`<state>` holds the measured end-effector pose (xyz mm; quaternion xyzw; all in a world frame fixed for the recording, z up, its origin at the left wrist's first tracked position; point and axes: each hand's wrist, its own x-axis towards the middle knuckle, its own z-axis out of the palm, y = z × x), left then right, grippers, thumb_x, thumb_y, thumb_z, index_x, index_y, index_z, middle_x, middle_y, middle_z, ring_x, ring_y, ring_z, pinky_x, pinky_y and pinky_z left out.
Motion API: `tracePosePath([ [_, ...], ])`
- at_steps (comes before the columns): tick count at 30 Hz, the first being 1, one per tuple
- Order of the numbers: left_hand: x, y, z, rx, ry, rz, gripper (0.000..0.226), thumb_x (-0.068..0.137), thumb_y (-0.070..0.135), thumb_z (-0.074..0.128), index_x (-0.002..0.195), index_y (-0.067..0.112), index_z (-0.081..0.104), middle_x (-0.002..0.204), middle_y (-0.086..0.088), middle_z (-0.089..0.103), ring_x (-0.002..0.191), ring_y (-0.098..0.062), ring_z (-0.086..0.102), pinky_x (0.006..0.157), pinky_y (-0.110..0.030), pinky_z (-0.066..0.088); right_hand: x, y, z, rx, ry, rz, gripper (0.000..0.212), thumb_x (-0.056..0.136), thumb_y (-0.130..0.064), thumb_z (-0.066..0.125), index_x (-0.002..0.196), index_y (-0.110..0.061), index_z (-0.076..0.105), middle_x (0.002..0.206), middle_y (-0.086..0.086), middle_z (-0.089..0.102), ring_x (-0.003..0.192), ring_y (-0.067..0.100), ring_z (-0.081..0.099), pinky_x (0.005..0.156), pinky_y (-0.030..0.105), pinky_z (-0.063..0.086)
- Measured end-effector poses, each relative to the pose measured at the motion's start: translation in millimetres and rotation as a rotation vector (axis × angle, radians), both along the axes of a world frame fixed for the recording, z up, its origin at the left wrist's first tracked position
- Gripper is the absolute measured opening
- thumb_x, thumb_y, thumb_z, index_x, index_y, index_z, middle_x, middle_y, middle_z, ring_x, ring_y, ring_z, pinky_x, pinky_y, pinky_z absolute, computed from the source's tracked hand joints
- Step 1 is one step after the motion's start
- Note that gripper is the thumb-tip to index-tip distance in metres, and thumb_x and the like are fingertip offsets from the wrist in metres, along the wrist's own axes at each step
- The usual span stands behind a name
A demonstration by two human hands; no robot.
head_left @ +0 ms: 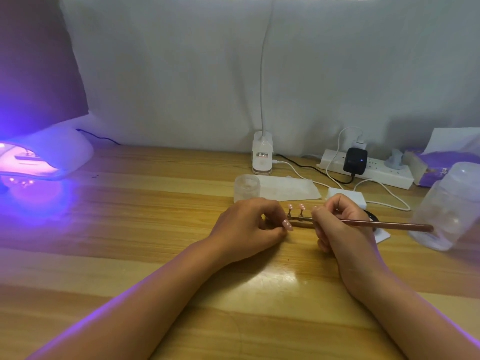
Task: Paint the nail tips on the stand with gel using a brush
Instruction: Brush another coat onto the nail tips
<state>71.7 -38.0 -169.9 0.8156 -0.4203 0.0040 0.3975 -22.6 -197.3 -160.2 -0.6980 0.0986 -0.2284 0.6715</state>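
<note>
Wooden table (130,255), right hand (337,224) gripping brush (384,225)

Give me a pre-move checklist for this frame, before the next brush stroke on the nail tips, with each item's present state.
1. Brush in hand: ok, the right hand grips it near the working end, handle pointing right.
2. Stand steadied: ok, the left hand holds its left end on the table.
3. Nail tips on the stand: ok, at least two pink tips stand upright between the hands.
4. Brush tip on a nail tip: cannot tell, fingers hide it.
5. Gel on the bristles: cannot tell, hidden.
6. Curing lamp ready: ok, it glows purple at far left.
</note>
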Motion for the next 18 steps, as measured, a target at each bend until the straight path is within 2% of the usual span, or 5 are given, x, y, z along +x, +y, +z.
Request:
tracePosePath([
  [6, 2.3, -0.4, -2.2, -0.013, -0.006, -0.001, 0.009, 0.084, 0.036, 0.074, 0.084, 0.044, 0.069, 0.084, 0.02, 0.063, 0.064, 0.004, 0.052, 0.06, -0.022, 0.04, 0.4, 0.6, -1.7, -0.155, 0.007, -0.062, 0.016, 0.088, -0.017, 0.061, 0.076, -0.012, 0.052, 0.049, -0.003, 0.052, 0.043, 0.003, 0.044, 0.05, 0.027, 0.033],
  [11, 3.1, -1.0, -2.9, -0.024, 0.0, -0.005, 0.009, 0.083, 0.033, 0.076, 0.085, 0.04, 0.071, 0.086, 0.016, 0.064, 0.063, 0.001, 0.051, 0.061, -0.03, 0.046, 2.3, 0.6, -2.8, -0.214, 0.035, -0.022, 0.017, 0.091, -0.019, 0.062, 0.08, -0.011, 0.053, 0.052, -0.003, 0.057, 0.046, 0.0, 0.048, 0.045, 0.016, 0.036],
  [15, 2.4, -1.1, -2.2, -0.026, 0.003, -0.005, 0.008, 0.083, 0.03, 0.077, 0.087, 0.036, 0.073, 0.087, 0.015, 0.066, 0.064, 0.0, 0.054, 0.064, -0.031, 0.048, 1.5, 2.0, -2.1, -0.272, 0.065, -0.004, 0.016, 0.09, -0.019, 0.063, 0.078, -0.015, 0.052, 0.055, 0.001, 0.055, 0.05, 0.006, 0.048, 0.053, 0.028, 0.039],
  [18, 2.8, -1.6, -1.9, -0.023, 0.003, -0.004, 0.008, 0.083, 0.032, 0.076, 0.09, 0.034, 0.074, 0.087, 0.015, 0.066, 0.066, -0.001, 0.054, 0.064, -0.031, 0.048, 2.1, 2.1, -2.1, -0.282, 0.064, -0.01, 0.016, 0.087, -0.017, 0.063, 0.077, -0.013, 0.051, 0.054, 0.0, 0.05, 0.051, 0.01, 0.042, 0.053, 0.03, 0.035],
])
